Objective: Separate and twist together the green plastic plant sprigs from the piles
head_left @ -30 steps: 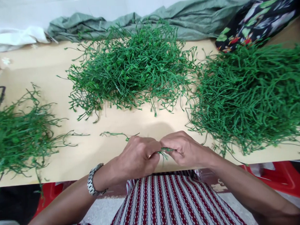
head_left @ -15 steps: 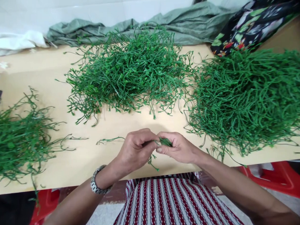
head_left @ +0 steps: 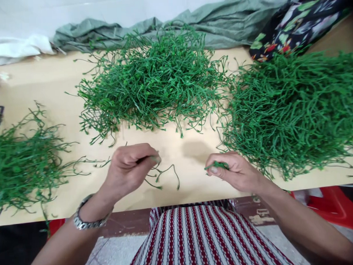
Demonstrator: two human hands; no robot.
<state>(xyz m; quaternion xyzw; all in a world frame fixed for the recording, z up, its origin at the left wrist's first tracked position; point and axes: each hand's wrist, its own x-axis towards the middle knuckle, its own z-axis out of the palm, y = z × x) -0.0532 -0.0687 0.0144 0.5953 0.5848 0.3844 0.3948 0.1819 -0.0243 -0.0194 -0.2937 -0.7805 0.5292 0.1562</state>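
Note:
My left hand (head_left: 131, 167), with a metal-banded watch (head_left: 88, 224) on its wrist, is closed in a pinch. A thin branching green stem (head_left: 176, 175), plastic-looking, trails from its fingertips over the table. To the right, apart from it, my right hand (head_left: 237, 171) is closed round a small bunch of green stems (head_left: 219, 164), its thumb pressed against them. Most of that bunch is hidden in the palm. Beyond both hands lies a middle heap of similar stems (head_left: 151, 83).
A denser stem heap (head_left: 294, 113) covers the table's right side, and another heap (head_left: 24, 165) lies at left. Green cloth (head_left: 224, 22) is bunched along the wall, beside dark flowered fabric (head_left: 294, 24). Red stools (head_left: 332, 208) stand below the table's front edge (head_left: 133, 208).
My hands were together at the bunch and have parted. The left moved left with a stem in its fingers; the right moved right, keeping the bunch.

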